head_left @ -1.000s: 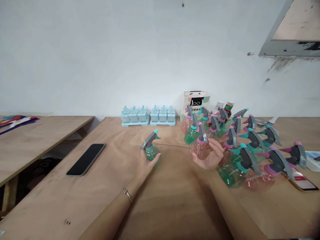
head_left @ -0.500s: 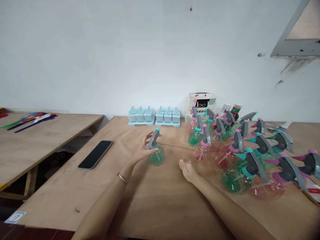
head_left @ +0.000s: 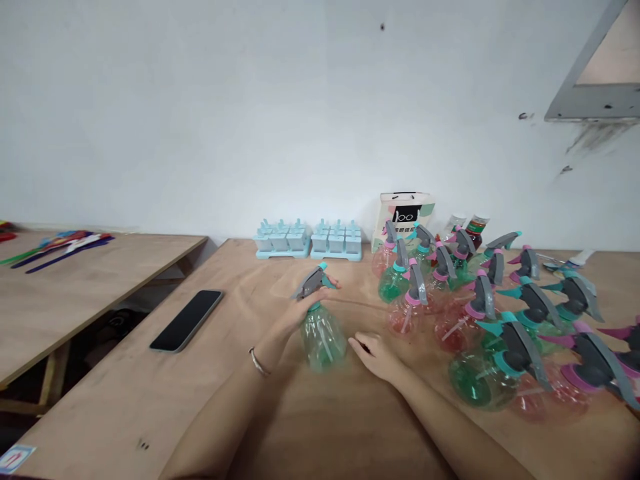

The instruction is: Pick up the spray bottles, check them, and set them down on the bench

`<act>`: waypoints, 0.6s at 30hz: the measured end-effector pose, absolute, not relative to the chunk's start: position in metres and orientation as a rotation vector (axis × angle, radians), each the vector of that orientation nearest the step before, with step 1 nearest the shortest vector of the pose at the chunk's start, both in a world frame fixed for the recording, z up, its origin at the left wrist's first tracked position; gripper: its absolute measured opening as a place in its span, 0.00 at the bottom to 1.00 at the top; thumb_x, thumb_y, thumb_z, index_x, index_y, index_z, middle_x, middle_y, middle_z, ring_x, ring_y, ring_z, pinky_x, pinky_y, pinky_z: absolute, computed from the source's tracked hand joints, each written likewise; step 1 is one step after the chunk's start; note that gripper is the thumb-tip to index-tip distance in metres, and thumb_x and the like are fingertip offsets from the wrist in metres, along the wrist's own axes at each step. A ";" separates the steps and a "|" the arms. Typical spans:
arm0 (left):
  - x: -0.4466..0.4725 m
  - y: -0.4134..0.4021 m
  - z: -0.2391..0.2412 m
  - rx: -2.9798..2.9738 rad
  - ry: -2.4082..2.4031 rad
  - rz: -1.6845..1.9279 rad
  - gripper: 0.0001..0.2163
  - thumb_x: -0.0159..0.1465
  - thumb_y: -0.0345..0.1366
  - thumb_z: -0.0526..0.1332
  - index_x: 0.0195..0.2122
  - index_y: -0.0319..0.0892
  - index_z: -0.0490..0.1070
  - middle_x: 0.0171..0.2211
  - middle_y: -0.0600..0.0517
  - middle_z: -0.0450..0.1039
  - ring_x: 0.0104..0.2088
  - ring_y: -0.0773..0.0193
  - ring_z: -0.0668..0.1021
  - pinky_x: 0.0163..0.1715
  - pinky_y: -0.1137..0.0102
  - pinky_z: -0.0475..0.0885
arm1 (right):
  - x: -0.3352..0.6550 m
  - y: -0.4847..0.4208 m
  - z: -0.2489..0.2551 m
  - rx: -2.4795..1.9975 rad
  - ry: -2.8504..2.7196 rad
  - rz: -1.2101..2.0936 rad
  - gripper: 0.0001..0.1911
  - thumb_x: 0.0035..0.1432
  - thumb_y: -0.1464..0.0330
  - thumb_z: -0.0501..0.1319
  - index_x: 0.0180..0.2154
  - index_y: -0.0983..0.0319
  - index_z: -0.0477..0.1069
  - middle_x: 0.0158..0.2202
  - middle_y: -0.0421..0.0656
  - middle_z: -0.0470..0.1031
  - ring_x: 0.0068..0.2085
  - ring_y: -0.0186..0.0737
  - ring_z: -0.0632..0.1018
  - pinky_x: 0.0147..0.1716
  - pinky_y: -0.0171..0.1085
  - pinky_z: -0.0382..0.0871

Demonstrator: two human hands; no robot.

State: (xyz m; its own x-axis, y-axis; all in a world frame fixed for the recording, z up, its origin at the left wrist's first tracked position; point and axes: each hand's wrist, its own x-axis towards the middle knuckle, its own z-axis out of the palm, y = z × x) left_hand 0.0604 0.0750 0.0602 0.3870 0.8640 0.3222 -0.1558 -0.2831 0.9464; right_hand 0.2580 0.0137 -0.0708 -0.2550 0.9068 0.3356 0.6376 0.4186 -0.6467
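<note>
My left hand [head_left: 299, 312] is wrapped round the neck of a clear green spray bottle [head_left: 324, 340] with a grey and teal trigger head. The bottle leans, its head to the left and its base towards me. A straw shows inside it. Just right of its base, my right hand [head_left: 376, 357] is curled into a loose fist, with no object visible in it. To the right stand several spray bottles in green and pink; a pink one [head_left: 404, 313] and a green one [head_left: 483, 373] are among the closest to my right hand.
A black phone [head_left: 187, 321] lies on the wooden table at left. Two pale blue popsicle mould sets [head_left: 283, 253] stand near the wall, beside a printed paper bag [head_left: 400, 220] and a dark sauce bottle [head_left: 477, 229]. Coloured strips [head_left: 70, 250] lie on another table.
My left hand has tilted the green spray bottle and brought it nearer to me, with its base swung to the right. My right hand's fingers have curled in further. The view has shifted slightly.
</note>
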 end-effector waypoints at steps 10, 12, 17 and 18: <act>0.071 0.060 0.067 1.221 0.469 0.975 0.08 0.52 0.40 0.67 0.30 0.42 0.75 0.29 0.50 0.78 0.37 0.55 0.81 0.53 0.54 0.72 | 0.258 0.015 -0.072 -1.254 -1.981 0.516 0.23 0.70 0.58 0.47 0.23 0.58 0.50 0.22 0.37 0.61 0.26 0.34 0.66 0.29 0.34 0.57; 0.070 0.060 0.069 1.193 0.464 1.034 0.09 0.52 0.38 0.67 0.34 0.43 0.76 0.33 0.50 0.79 0.41 0.54 0.81 0.52 0.56 0.73 | 0.258 0.015 -0.071 -1.244 -1.969 0.518 0.22 0.70 0.58 0.47 0.23 0.58 0.51 0.23 0.37 0.62 0.27 0.35 0.67 0.30 0.34 0.58; 0.068 0.070 0.062 1.148 0.561 1.176 0.05 0.48 0.36 0.65 0.24 0.42 0.72 0.23 0.54 0.72 0.31 0.61 0.78 0.48 0.60 0.74 | 0.258 0.015 -0.070 -1.230 -1.953 0.531 0.21 0.69 0.59 0.48 0.23 0.58 0.52 0.23 0.38 0.62 0.27 0.35 0.67 0.29 0.34 0.59; 0.068 0.072 0.060 1.110 0.591 1.192 0.05 0.47 0.36 0.65 0.23 0.42 0.72 0.23 0.54 0.72 0.29 0.62 0.78 0.46 0.61 0.74 | 0.259 0.016 -0.070 -1.228 -1.955 0.537 0.21 0.69 0.60 0.48 0.23 0.58 0.52 0.23 0.38 0.62 0.27 0.35 0.67 0.29 0.34 0.59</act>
State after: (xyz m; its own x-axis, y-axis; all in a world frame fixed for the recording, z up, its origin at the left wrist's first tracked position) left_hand 0.0676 0.0723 0.0597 0.3158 0.9326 0.1750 -0.4255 -0.0257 0.9046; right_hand 0.2587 0.0157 -0.0703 -0.2565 0.8915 0.3734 0.5756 0.4512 -0.6820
